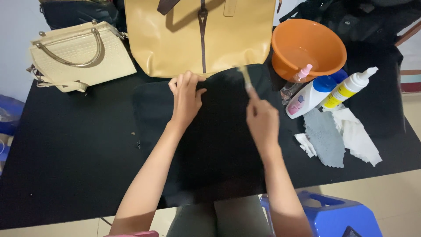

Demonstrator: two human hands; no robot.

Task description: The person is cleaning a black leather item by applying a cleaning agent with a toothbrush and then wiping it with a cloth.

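At the bottom edge of the frame we see a blue plastic stool (333,213) at lower right and our own lap below the table edge. Mid-frame, both forearms reach over a black table (66,153) onto a black bag (219,131) lying flat at centre; its surface is too dark to show whether any part looks cleaner than another, so we cannot judge how much has been brushed. Our left hand (186,98) rests with fingers together, pressing down on the bag's upper edge. Our right hand (262,118) is closed around a small pale brush (246,79), blurred, its tip touching the bag near its top. Right of the bag lie a grey cloth (325,136) and crumpled white wipes (357,136); just above them a white bottle with a blue cap (309,94), a white-and-yellow bottle (348,89) and a small clear spray bottle (294,83), all lying or leaning. Beyond, upper right, an orange basin (307,46). At top centre a tan handbag (197,35) touches the black bag's far edge; upper left, a cream handbag (79,55) stands apart, untouched.
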